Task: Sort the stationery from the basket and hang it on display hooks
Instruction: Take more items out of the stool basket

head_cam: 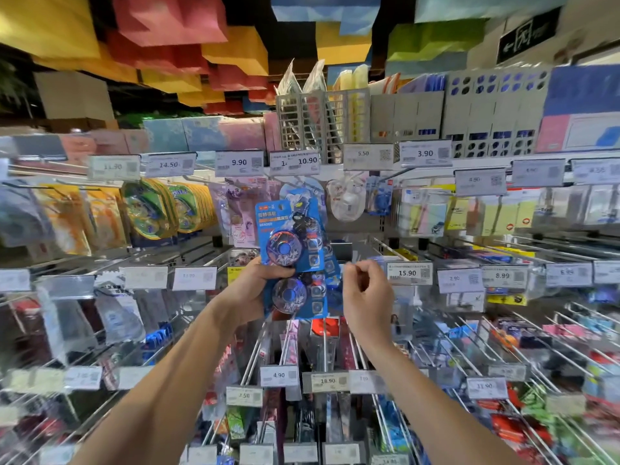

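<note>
Grip, left hand (255,290): closed round stacked blue eraser cards (290,243), printed "ERASER", held up below the 10.90 price tag (307,161). Grip, right hand (365,293): curled, empty, just beside the cards' right edge.

The blue cardboard eraser packs (288,229) stand in the left hand (258,290), in front of the metal display hooks (503,333). The right hand (367,297) is just beside them, on their right. Grey plastic file holders (469,112) stand on the shelf (486,162) above the hooks.

Bright even store light — centre sharp, edges blurred, wide-angle bowing at margins.
</note>
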Motion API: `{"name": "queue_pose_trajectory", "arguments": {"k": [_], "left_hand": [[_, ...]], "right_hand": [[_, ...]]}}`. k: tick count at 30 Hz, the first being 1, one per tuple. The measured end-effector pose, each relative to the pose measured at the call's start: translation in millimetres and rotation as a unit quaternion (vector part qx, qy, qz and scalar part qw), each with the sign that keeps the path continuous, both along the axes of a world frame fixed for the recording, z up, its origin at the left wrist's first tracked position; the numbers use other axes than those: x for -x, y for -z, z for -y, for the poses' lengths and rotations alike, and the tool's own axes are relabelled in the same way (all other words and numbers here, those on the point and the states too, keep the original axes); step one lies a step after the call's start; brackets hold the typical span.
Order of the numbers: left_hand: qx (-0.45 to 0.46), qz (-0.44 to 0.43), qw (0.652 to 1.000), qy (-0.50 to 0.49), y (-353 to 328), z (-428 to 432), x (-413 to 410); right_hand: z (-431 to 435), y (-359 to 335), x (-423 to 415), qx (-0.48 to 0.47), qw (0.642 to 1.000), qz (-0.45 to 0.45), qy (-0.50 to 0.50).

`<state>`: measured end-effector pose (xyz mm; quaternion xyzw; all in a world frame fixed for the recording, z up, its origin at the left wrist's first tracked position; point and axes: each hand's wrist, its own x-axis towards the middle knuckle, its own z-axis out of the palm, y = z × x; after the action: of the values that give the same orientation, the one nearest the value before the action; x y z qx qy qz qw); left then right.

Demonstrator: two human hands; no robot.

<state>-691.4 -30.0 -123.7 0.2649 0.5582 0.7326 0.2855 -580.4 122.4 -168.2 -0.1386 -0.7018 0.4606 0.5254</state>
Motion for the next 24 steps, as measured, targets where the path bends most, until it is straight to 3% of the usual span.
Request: {"name": "queue_pose_trajectory", "arguments": {"k": [6, 9, 16, 24], "left_hand": [[-0.007, -0.048, 0.999, 0.001, 3.5, -1.2, 4.5], [-0.022, -0.044, 0.999, 0.013, 8.1, -0.8, 8.6], [-0.025, -0.048, 0.998, -0.020, 5.3, -1.8, 3.0], [-0.014, 0.010, 1.000, -0.014, 4.8, -1.4, 9.2]], "right_hand": [[14.3, -35.2, 14.0, -0.084, 0.994, 0.032, -0.068], [16.0, -35.9, 23.8, -0.075, 0.994, 0.051, -0.054], [2.9, -38.4, 16.2, 0.148, 0.977, 0.000, -0.153], [-21.3, 11.7, -26.8, 0.264, 0.945, -0.019, -0.189]]}}
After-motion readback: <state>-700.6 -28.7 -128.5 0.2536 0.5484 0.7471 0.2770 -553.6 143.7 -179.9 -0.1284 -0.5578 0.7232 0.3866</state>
